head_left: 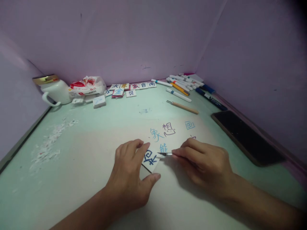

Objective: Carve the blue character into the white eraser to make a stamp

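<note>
Pinning a small white tile (150, 158) flat on the bench (79, 159), the left hand (130, 177) has fingers on the tile's left edge and thumb at its lower corner; tile bears a dark blue painted character. Right hand (203, 163) pinched around a thin metal-tipped tool (165, 154), its point touching the tile's right edge. Both hands near the middle front of the bench.

Blue and black characters (168, 131) written directly on the bench surface just beyond the hands. Wooden-handled tool (182, 107) lies farther back, apart. Marker pens (182, 84) heaped in the far right corner. Dark phone (247, 137) along the right edge. Row of character tiles (134, 87) at the back wall, beside a red-and-white plastic bag (87, 85) and a white mug (56, 91) with gold lid. White scrapings (49, 145) scattered at left
</note>
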`<state>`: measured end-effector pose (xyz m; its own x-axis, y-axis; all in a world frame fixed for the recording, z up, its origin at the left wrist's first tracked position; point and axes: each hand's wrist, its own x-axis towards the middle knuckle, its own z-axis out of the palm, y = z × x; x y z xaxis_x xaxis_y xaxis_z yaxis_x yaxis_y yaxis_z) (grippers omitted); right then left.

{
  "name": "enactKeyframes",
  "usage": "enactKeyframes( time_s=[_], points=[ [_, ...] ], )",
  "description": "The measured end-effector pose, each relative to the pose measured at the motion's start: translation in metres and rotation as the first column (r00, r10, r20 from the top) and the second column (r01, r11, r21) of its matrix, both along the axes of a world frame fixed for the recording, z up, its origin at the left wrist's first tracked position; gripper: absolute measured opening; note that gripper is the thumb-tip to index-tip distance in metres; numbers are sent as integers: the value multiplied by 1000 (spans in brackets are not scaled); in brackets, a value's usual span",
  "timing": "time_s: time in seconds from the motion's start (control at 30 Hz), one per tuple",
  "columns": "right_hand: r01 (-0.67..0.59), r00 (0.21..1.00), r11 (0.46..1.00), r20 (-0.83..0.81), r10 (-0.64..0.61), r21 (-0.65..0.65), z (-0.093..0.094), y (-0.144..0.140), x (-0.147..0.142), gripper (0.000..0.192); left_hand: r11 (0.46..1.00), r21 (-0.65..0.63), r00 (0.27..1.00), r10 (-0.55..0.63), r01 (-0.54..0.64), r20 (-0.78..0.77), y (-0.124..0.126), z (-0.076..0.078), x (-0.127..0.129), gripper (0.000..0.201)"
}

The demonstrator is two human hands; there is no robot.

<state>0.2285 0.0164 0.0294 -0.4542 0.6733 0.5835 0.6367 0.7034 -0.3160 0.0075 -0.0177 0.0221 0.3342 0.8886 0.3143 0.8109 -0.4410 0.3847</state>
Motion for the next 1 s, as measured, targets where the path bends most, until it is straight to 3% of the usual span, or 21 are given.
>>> enactKeyframes(
  time_s=[0.3, 1.0],
  points=[
    [-114, 981, 970, 177, 77, 213, 4, -6, -7, 19, 999, -17, 998, -47, 48, 48, -2, 0, 1, 41],
    [-245, 934, 954, 307, 185, 170, 9, 1, -6, 20, 996, -61, 993, -51, 58, 106, 0, 3, 3, 41]
  ],
)
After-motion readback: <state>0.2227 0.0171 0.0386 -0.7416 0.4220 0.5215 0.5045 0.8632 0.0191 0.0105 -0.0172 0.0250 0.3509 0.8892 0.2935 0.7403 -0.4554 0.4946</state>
